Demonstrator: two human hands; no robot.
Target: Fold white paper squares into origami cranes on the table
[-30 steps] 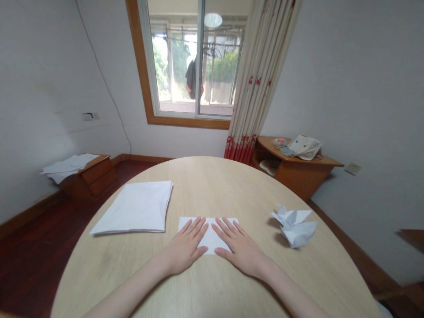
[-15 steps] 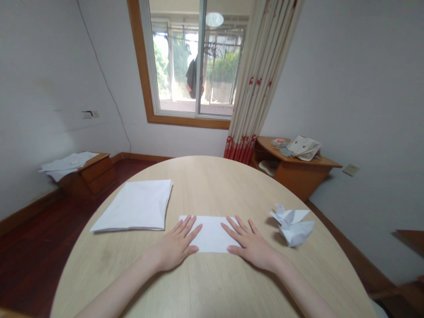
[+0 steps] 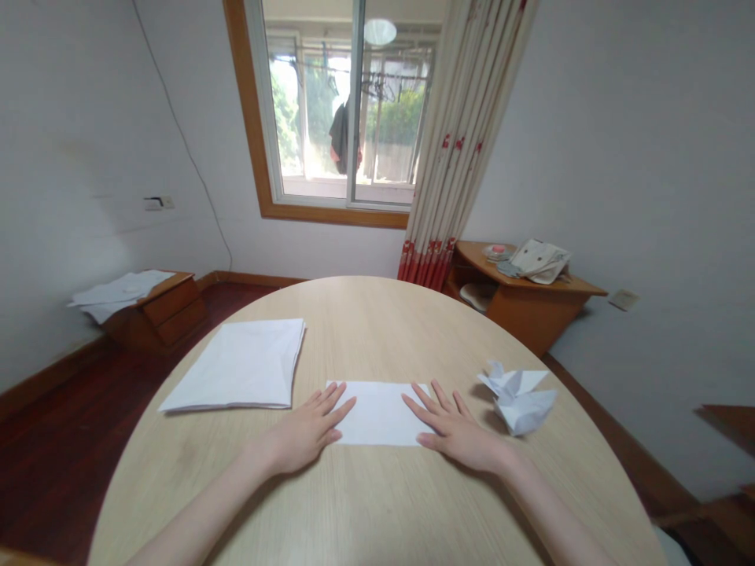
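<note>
A folded white sheet of paper [image 3: 381, 413] lies flat near the front of the round wooden table [image 3: 377, 330]. My left hand [image 3: 307, 428] rests palm down on the sheet's left end, fingers stretched out. My right hand [image 3: 457, 428] lies flat on its right end, fingers spread. Neither hand holds anything.
A stack of white paper [image 3: 239, 365] sits to the left on the table. Folded paper figures [image 3: 519, 393] lie at the right. Low wooden cabinets stand by the left wall [image 3: 159, 310] and the right wall [image 3: 524, 295]. A window and a curtain are behind.
Both hands have slid apart along the sheet, from close together at its middle out to its two ends. The paper has stayed flat on the table.
</note>
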